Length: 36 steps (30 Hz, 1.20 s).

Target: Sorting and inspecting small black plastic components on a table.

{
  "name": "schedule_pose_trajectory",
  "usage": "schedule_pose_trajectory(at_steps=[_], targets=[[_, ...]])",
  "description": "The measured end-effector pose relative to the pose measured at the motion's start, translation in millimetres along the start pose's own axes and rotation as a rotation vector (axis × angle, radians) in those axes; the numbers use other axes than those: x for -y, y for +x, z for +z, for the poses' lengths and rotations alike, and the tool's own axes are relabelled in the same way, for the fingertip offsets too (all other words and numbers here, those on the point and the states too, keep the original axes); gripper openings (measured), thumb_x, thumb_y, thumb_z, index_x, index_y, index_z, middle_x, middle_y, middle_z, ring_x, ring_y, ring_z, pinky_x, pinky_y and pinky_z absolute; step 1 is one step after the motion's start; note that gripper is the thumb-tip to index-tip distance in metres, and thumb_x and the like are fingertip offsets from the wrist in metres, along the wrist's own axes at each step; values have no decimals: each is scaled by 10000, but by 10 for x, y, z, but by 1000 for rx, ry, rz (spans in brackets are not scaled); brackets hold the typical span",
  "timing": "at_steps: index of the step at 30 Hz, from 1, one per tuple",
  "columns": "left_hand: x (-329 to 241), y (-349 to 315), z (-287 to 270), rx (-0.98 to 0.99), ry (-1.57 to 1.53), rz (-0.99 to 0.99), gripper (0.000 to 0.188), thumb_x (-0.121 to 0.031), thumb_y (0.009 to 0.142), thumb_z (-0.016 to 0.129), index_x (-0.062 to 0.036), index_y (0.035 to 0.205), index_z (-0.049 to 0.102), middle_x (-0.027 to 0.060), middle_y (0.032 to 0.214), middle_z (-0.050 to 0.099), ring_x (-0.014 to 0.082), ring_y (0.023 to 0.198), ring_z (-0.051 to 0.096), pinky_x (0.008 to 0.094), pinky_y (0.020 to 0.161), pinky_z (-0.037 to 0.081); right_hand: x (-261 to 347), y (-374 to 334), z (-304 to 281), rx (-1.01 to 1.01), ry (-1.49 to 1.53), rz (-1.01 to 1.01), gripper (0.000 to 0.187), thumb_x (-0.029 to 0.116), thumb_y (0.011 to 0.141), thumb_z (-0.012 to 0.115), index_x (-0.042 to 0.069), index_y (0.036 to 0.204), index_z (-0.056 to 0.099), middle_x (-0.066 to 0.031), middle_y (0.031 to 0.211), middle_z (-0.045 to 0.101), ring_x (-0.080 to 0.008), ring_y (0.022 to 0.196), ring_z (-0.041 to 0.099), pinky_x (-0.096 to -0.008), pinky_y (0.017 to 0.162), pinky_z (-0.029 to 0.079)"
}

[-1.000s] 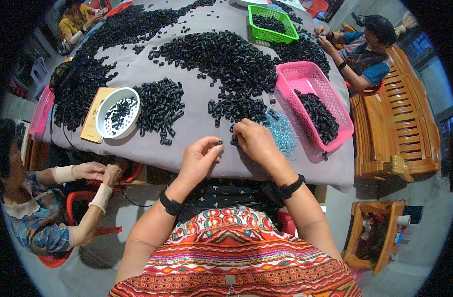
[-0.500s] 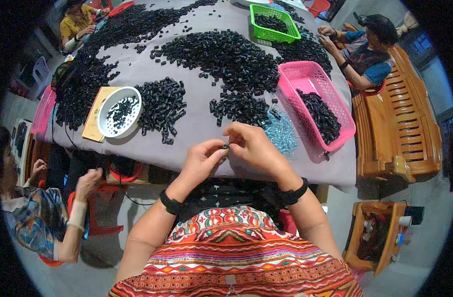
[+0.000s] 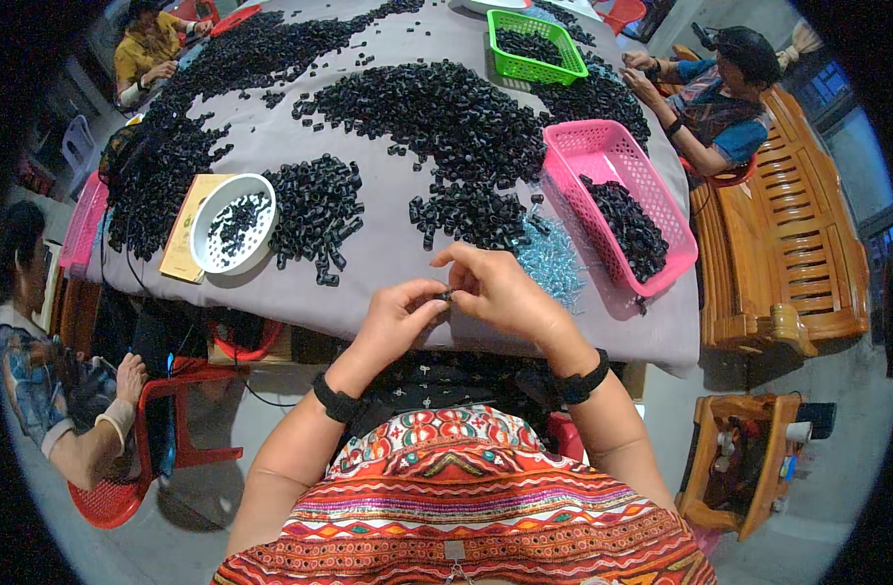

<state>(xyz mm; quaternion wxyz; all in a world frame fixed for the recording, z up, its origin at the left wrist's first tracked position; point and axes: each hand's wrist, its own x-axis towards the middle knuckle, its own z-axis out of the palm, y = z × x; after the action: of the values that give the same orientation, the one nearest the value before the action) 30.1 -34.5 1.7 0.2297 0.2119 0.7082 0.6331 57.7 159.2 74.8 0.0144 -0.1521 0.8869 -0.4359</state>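
Just above the near edge of the table, my left hand (image 3: 396, 320) pinches a small black plastic piece (image 3: 447, 294) between thumb and fingertips. My right hand (image 3: 502, 290) closes its thumb and index finger on the same piece from the other side. Most of the piece is hidden by the fingertips. Beyond my hands lies a heap of similar short black plastic pieces (image 3: 474, 216). Small clear bluish pieces (image 3: 552, 261) are piled beside my right hand. To their right, a pink perforated basket (image 3: 677, 265) holds more black pieces.
A white perforated bowl (image 3: 205, 255) rests on a yellow booklet (image 3: 179, 234) at the left. A green basket (image 3: 537, 74) stands far back. More black heaps cover the grey tablecloth (image 3: 388, 229). People sit at the left, far left and right; a wooden bench (image 3: 793, 214) stands right.
My fingertips have shifted slightly around the small black piece, which both hands keep holding. The person at the left has turned and lowered a hand. The far-left person's hand has moved.
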Motion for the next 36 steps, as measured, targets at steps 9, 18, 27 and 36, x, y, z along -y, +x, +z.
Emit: schedule_pose_trajectory(at_steps=[9,18,27,36], targets=[[-11,-25,3,20,-7,29,192,-92,935,656,11,1096,676,49,913,708,99,793,650,247,715,532,-16,-21,30,11,-72,-3,422,-37,769,643,24,1182,575,-128,789,641,-240,713,650,-353,683,526],[-117,-4,114,7,-133,-14,217,-128,971,610,21,1118,669,23,881,686,68,713,625,225,638,513,11,-100,75,-150,-138,-91,393,-51,764,649,23,1147,599,-145,885,644,-250,760,662,-349,685,530],[-166,137,161,83,-126,-50,228,-109,975,606,37,1142,655,41,960,697,86,728,640,226,671,530,47,-139,-74,-186,-114,-22,323,-37,769,653,17,1086,637,-176,885,660,-298,765,675,-366,697,541],[-62,203,185,47,-405,-75,161,-78,965,597,29,1073,649,38,881,685,96,749,643,239,687,550,47,-178,-29,-220,-67,-7,300,41,799,681,10,1092,626,-194,945,670,-383,855,665,-412,746,545]])
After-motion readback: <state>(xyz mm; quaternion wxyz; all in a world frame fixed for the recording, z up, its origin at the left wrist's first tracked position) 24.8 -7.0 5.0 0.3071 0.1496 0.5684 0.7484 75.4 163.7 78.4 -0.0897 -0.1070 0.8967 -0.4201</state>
